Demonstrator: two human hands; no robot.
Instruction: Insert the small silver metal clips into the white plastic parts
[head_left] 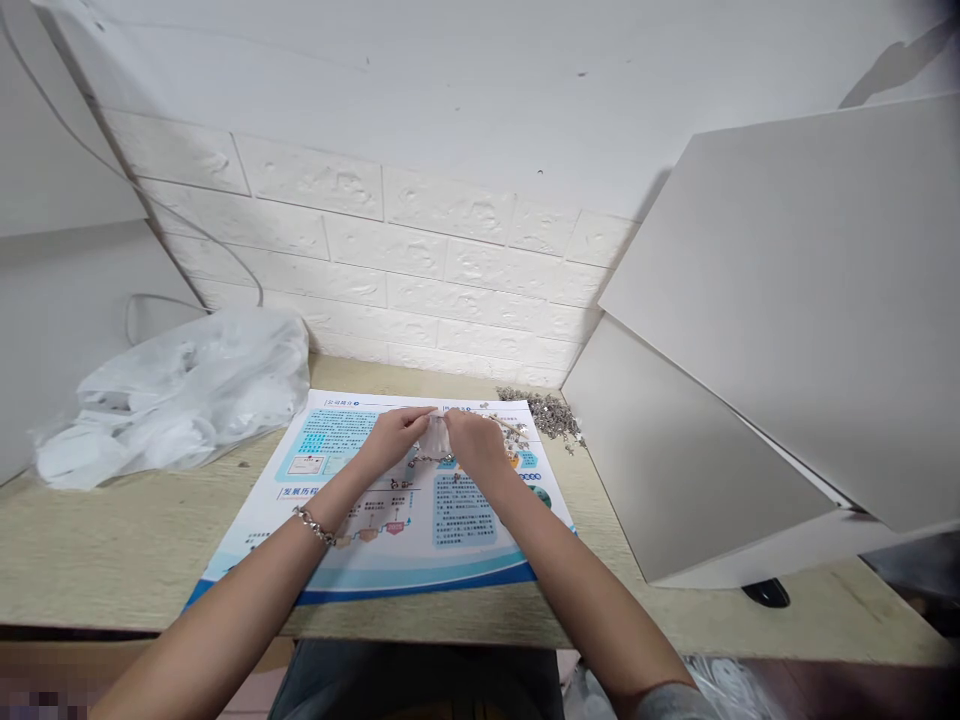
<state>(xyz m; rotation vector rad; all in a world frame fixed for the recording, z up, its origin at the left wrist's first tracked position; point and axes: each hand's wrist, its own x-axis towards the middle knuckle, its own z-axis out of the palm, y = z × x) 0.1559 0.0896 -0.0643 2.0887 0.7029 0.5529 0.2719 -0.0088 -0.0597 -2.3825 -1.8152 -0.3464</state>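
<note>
Between my two hands is a small clear plastic bag (434,440), held up over a printed poster sheet (480,555). My left hand (391,440) pinches the bag's upper left edge with thumb and fingers. On the other side, my right hand (477,444) is closed on the upper right edge, its fingertips partly hidden. A few small shiny metal pieces (517,436) lie on the sheet beside my right hand, along with a thin light stick. Further small pieces lie just below the bag, too small to name.
A heap of small silvery metal parts (553,416) spills past the sheet's back right corner. Bulky plastic bags (195,395) with white contents sit at the left. Grey-white panels (705,470) stand on the right, and a white brick-patterned wall (390,240) closes off the back.
</note>
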